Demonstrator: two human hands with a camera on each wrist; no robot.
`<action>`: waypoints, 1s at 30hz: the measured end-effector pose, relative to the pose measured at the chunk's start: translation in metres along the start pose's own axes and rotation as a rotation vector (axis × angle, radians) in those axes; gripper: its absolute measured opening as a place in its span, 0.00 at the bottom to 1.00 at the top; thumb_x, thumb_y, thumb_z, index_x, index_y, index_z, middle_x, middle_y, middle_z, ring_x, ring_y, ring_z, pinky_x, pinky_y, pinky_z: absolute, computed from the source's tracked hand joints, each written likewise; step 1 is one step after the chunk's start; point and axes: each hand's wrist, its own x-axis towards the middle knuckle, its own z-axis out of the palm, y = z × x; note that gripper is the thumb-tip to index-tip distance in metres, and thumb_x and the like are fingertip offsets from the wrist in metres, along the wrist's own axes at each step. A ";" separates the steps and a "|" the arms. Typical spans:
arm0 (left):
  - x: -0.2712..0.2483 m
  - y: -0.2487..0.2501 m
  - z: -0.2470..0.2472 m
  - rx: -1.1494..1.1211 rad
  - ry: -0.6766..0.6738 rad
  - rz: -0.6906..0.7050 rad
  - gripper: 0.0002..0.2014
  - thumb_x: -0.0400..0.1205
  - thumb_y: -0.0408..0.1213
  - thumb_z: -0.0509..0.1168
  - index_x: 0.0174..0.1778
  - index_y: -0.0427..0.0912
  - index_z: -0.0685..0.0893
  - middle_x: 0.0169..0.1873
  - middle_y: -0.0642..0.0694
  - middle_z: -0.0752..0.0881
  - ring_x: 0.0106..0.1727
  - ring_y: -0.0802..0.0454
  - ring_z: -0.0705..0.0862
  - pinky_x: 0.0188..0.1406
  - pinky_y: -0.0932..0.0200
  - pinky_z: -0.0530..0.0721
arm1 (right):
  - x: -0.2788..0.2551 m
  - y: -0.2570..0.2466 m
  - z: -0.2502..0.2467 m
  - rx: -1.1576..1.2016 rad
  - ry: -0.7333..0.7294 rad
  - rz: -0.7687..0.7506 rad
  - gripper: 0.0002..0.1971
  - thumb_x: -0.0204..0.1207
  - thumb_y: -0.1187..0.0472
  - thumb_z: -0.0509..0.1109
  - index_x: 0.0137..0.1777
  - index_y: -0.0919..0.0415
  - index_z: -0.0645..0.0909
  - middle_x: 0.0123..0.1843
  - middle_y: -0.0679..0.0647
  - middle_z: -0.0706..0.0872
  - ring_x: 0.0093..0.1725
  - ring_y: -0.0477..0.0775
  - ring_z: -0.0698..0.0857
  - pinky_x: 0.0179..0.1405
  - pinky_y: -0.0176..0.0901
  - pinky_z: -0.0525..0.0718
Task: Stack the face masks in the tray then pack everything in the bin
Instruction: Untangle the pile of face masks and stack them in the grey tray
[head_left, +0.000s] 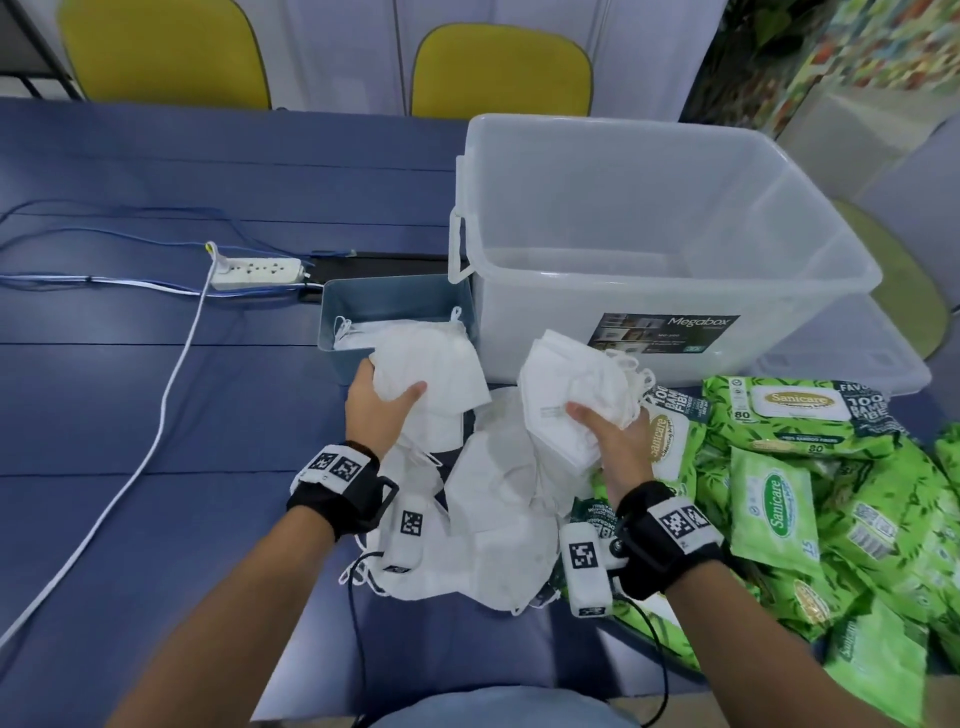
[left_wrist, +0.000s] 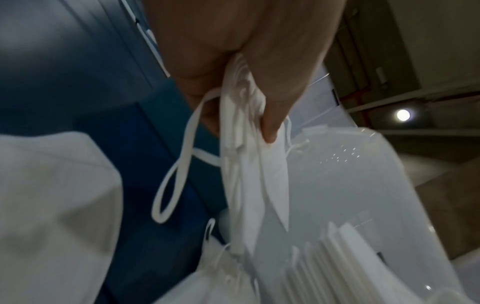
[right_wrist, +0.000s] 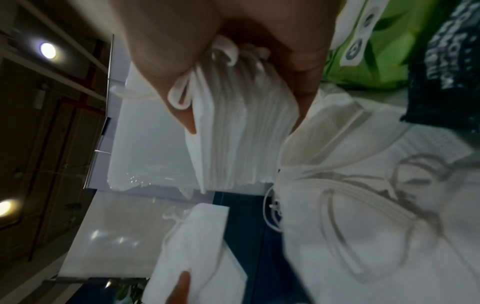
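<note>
Clear plastic bin (head_left: 675, 218) bare inside; blue tray (head_left: 332, 306) holds face masks (head_left: 363, 328).

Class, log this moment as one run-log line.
left hand: grips masks over tray | right hand: grips thick mask stack | bin: empty | loose masks: on table

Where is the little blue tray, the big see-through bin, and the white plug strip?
tray (head_left: 340, 299): head view, on its bare left inner wall.
bin (head_left: 670, 291): head view, on its near rim.
plug strip (head_left: 257, 272): head view, on the middle of its top face.
</note>
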 end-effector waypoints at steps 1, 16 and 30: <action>-0.002 0.005 -0.007 -0.022 0.012 0.031 0.21 0.74 0.35 0.76 0.60 0.39 0.78 0.55 0.49 0.83 0.58 0.49 0.82 0.59 0.57 0.79 | -0.001 0.001 0.003 -0.004 0.002 0.003 0.42 0.63 0.60 0.83 0.74 0.56 0.63 0.70 0.53 0.78 0.68 0.58 0.79 0.69 0.61 0.77; -0.063 0.064 -0.018 0.012 -0.267 0.329 0.28 0.62 0.38 0.84 0.55 0.49 0.79 0.46 0.59 0.85 0.46 0.69 0.81 0.43 0.73 0.77 | -0.031 -0.001 0.045 -0.106 -0.138 -0.058 0.41 0.68 0.62 0.80 0.75 0.46 0.60 0.69 0.52 0.77 0.64 0.53 0.79 0.67 0.64 0.78; -0.065 0.063 -0.036 -0.495 -0.195 -0.094 0.06 0.77 0.28 0.70 0.48 0.40 0.86 0.44 0.47 0.91 0.50 0.44 0.88 0.55 0.47 0.86 | -0.038 0.000 0.029 -0.087 -0.213 0.130 0.20 0.84 0.67 0.59 0.75 0.56 0.69 0.69 0.54 0.80 0.64 0.59 0.81 0.52 0.50 0.79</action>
